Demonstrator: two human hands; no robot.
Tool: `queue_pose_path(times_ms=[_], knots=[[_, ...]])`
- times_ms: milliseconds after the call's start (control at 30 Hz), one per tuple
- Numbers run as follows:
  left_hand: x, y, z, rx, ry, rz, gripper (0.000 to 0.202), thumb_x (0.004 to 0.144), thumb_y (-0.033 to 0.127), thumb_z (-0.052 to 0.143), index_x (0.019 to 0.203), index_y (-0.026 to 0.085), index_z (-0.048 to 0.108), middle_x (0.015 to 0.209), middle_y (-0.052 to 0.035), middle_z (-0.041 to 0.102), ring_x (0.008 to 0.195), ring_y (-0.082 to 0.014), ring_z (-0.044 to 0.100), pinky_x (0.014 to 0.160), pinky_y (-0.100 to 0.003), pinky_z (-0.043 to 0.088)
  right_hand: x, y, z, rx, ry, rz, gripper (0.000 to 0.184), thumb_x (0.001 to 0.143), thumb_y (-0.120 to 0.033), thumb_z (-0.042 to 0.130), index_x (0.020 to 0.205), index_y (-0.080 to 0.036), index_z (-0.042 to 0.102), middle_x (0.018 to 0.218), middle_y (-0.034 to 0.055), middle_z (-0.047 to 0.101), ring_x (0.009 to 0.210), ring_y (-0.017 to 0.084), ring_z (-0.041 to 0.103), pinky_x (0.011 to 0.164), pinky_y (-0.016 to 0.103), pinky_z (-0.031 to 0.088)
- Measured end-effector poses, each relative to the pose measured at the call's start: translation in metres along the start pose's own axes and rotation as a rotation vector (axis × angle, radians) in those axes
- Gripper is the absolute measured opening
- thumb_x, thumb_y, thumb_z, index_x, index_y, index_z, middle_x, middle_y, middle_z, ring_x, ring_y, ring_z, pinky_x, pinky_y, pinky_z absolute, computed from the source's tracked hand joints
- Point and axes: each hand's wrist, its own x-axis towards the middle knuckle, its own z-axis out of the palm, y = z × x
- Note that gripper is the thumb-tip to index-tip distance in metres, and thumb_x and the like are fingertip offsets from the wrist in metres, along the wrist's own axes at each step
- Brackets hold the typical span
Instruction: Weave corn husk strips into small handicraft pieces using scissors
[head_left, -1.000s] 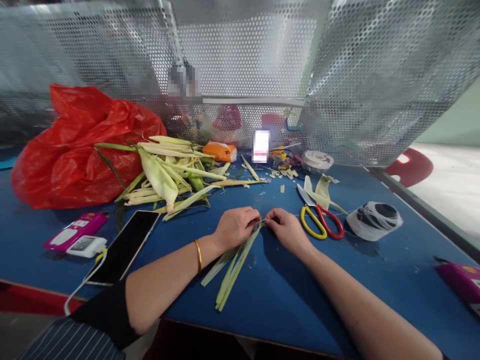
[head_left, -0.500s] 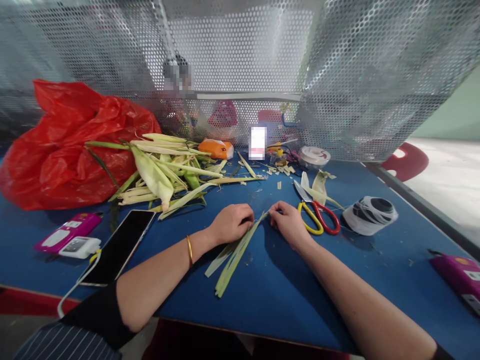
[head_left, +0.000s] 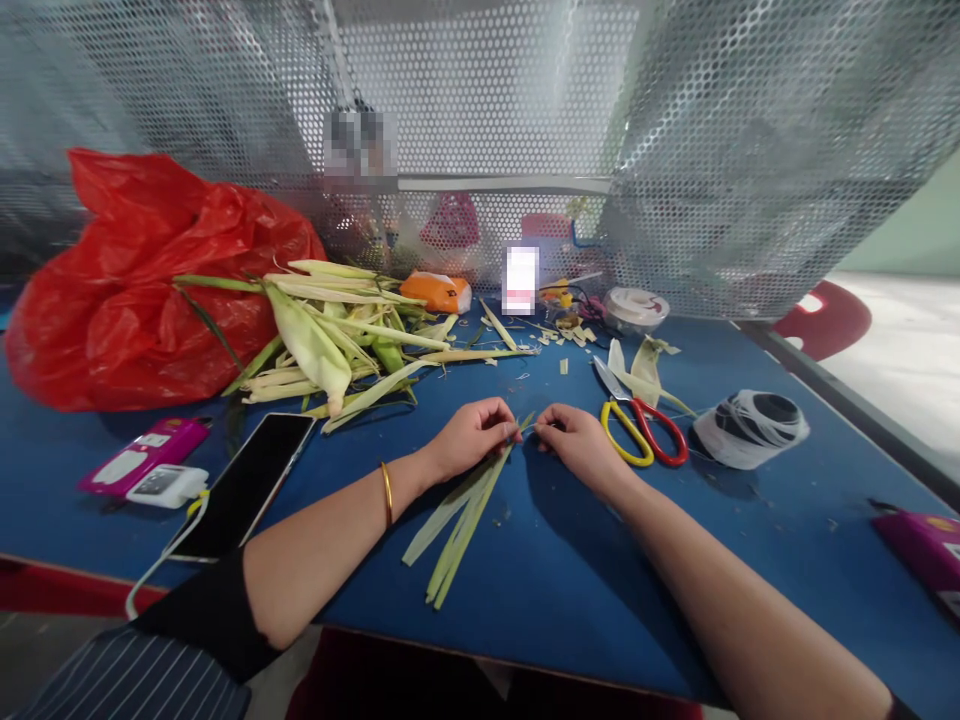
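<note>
Nearest you on the blue worktop (head_left: 577,610), the pale-green husk strips (head_left: 465,535) slant from near left toward your fingers. Left of them lies a dark phone (head_left: 247,485). Your left hand (head_left: 476,437) is clamped on the strips close to their far tips. Your right hand (head_left: 574,440) curls just right of those tips; whether it grips anything, you cannot tell. Farther right are scissors (head_left: 627,402) and a thread spool (head_left: 739,430). Far left, a husk pile (head_left: 311,340) leans against a red bag (head_left: 150,290).
</note>
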Motion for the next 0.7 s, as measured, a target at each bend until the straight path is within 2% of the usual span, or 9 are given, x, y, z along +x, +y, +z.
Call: queue_pose_path(times_ms=[167,233,333,467,600,700], knots=[[0.005,-0.007,-0.002,-0.1,0.096,-0.076,0.021,0.075,0.027,0.07,0.086,0.016,0.056,0.067,0.0,0.067,0.053,-0.0088,0.059,0.056,-0.022,0.047,-0.007,-0.012,-0.012,0.011,-0.16,0.058,0.009,0.07,-0.027,0.062,0.066,-0.02,0.061,0.051,-0.0024,0.058,0.05,0.012,0.05,0.052,0.024,0.037],[0.005,-0.008,-0.003,-0.123,0.091,-0.101,0.023,0.074,0.026,0.073,0.088,0.014,0.059,0.067,-0.0016,0.068,0.054,-0.0099,0.061,0.057,-0.023,0.049,-0.01,-0.015,-0.011,0.104,-0.161,0.042,0.012,0.07,-0.031,0.064,0.067,-0.019,0.06,0.053,-0.0027,0.059,0.05,0.011,0.049,0.053,0.024,0.037],[0.004,-0.008,-0.004,-0.135,0.056,-0.099,0.021,0.073,0.028,0.075,0.081,0.012,0.062,0.069,-0.003,0.068,0.055,-0.0092,0.062,0.058,-0.023,0.05,-0.011,-0.017,-0.003,0.313,-0.144,-0.014,0.02,0.07,-0.037,0.067,0.07,-0.019,0.059,0.057,-0.0017,0.061,0.053,0.011,0.051,0.054,0.024,0.038],[0.003,-0.007,-0.003,-0.137,0.021,-0.078,0.022,0.075,0.03,0.075,0.079,0.012,0.063,0.069,-0.0022,0.067,0.057,-0.0083,0.061,0.06,-0.023,0.05,-0.01,-0.014,0.003,0.52,-0.201,0.073,0.028,0.068,-0.044,0.071,0.073,-0.019,0.059,0.059,-0.0005,0.063,0.053,0.011,0.055,0.053,0.024,0.04],[0.002,-0.004,-0.002,-0.131,0.017,-0.071,0.017,0.076,0.026,0.072,0.077,0.012,0.062,0.066,-0.0001,0.065,0.056,-0.0072,0.059,0.059,-0.022,0.05,-0.008,-0.012,0.003,0.59,-0.216,0.116,0.033,0.065,-0.046,0.075,0.071,-0.019,0.056,0.074,0.0008,0.067,0.058,0.011,0.06,0.056,0.024,0.044],[0.003,-0.004,-0.003,-0.103,0.01,-0.063,0.013,0.076,0.022,0.071,0.076,0.012,0.062,0.065,0.0007,0.063,0.054,-0.0069,0.057,0.057,-0.022,0.048,-0.008,-0.011,0.005,0.552,-0.227,0.05,0.032,0.069,-0.045,0.073,0.071,-0.02,0.054,0.07,-0.0007,0.064,0.062,0.013,0.062,0.063,0.026,0.047]])
